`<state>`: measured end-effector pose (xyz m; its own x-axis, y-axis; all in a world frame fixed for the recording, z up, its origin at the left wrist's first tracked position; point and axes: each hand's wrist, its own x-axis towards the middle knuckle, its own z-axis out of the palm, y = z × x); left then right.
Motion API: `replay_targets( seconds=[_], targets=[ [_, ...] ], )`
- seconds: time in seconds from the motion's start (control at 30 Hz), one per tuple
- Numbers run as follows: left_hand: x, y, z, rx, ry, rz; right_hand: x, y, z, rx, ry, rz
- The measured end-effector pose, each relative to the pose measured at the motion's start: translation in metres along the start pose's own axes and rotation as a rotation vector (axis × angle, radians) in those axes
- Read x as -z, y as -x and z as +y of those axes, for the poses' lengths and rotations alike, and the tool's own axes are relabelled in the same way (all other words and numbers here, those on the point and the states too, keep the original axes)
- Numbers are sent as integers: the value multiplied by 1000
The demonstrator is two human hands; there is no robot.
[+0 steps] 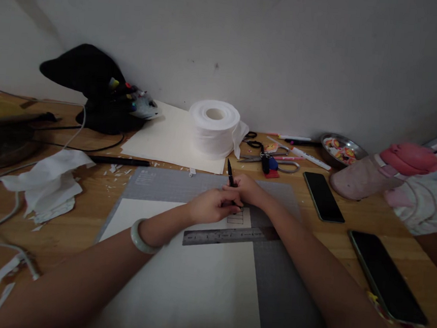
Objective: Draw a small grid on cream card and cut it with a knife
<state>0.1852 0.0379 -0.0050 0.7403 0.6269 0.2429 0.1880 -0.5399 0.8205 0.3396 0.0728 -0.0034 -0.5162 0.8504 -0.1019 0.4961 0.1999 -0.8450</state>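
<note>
Both hands meet near the top right corner of a cream paper sheet (192, 289) on a grey cutting mat (281, 271). A dark pen (229, 171) stands tilted between them. My right hand (247, 189) has its fingers closed round the pen. My left hand (212, 205), with a pale bangle on the wrist, is closed at the pen's lower part; what its fingertips pinch is too small to make out. Just below the hands, a small drawn grid (235, 218) shows on the paper. A metal ruler (212, 235) lies across the sheet under it.
Behind the mat stand a white tissue roll (214, 128) and blank sheets (159, 138). Scissors (291, 165), pens and a metal bowl (344, 149) lie back right. Two phones (325, 196) and a pink bottle (386, 168) are at right. Crumpled tissue (54, 180) and cables lie left.
</note>
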Motion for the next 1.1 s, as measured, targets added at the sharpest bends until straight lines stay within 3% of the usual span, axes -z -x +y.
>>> replay_targets(
  seconds=[0.83, 1.1],
  targets=[
    [-1, 0, -3, -41, 8, 12, 1, -2, 2, -12, 58, -31],
    [-1, 0, 0, 13, -5, 0, 1, -1, 1, -41, 58, -38]
  ],
)
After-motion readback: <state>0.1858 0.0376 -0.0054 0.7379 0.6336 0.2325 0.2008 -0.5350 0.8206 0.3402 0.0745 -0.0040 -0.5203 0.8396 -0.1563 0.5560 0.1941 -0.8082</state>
